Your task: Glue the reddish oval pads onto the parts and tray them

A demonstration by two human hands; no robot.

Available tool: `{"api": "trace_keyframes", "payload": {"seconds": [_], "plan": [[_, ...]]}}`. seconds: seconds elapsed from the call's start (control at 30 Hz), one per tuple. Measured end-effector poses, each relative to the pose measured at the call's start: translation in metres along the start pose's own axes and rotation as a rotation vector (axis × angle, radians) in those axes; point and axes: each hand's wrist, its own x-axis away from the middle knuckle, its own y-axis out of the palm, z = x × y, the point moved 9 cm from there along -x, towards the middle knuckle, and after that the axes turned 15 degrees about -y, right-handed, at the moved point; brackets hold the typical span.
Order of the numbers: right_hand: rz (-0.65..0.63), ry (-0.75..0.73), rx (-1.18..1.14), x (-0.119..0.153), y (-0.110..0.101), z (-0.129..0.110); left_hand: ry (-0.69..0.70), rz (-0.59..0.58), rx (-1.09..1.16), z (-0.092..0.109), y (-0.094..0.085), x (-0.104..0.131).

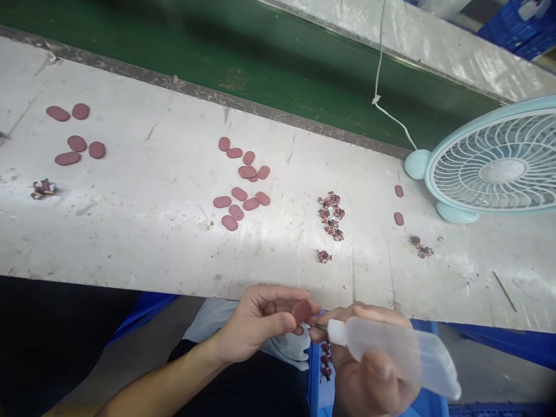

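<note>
Between the thumb and fingers of my left hand (256, 324) is a reddish-brown oval disc (301, 311), just off the table's front edge. My right hand (369, 370) grips a translucent squeeze bottle (391, 350) with a white cap and a thin metal needle tip (319, 326). The bottle lies tilted, its tip pointing left, right by the disc; whether they touch I cannot tell. Ahead on the table lie several matching oval discs (222, 201) in loose groups, and a cluster of small dark-red figure-like pieces (332, 226).
A pale blue fan (499, 168) stands at the right, its white cable (377, 69) crossing the green belt (174, 52) behind the white table (152, 243). More oval discs (77, 143) and a small dark piece (43, 188) lie far left. Below my hands is a blue crate (313, 382).
</note>
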Motion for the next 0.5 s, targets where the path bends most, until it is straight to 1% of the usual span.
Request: {"api": "trace_keyframes", "payload": {"seconds": [0.03,0.1,0.13,0.2,0.23,0.27,0.33,0.37,0.4,0.43,0.47,0.5], "plan": [[0.032,0.070,-0.145,-0.004,-0.007,0.006,0.005,-0.010,0.008,0.002,0.001,0.000],[0.187,0.220,-0.528,-0.015,-0.031,0.026,0.009,-0.026,0.021,0.006,0.004,0.000],[0.245,0.314,-0.754,-0.020,-0.041,0.040,0.009,-0.028,0.028,0.008,0.005,0.000],[0.442,0.470,-1.253,-0.033,-0.065,0.072,0.005,-0.022,0.038,0.011,0.005,-0.001],[0.485,0.587,-1.550,-0.038,-0.068,0.084,0.003,-0.015,0.042,0.012,0.004,0.000],[0.556,0.670,-1.795,-0.043,-0.074,0.094,0.005,-0.004,0.046,0.012,0.003,0.000],[0.632,0.717,-2.048,-0.050,-0.086,0.105,0.009,0.028,0.044,0.014,-0.001,0.001],[0.637,0.697,-2.086,-0.051,-0.088,0.105,0.016,0.047,0.042,0.015,-0.004,0.002],[0.593,0.658,-2.016,-0.049,-0.088,0.103,0.025,0.063,0.040,0.017,-0.007,0.003],[0.514,0.591,-1.803,-0.045,-0.088,0.100,0.034,0.080,0.040,0.019,-0.010,0.004],[0.415,0.508,-1.485,-0.041,-0.087,0.096,0.042,0.096,0.040,0.020,-0.013,0.005],[0.309,0.414,-1.110,-0.037,-0.086,0.090,0.050,0.111,0.040,0.022,-0.016,0.006]]}}
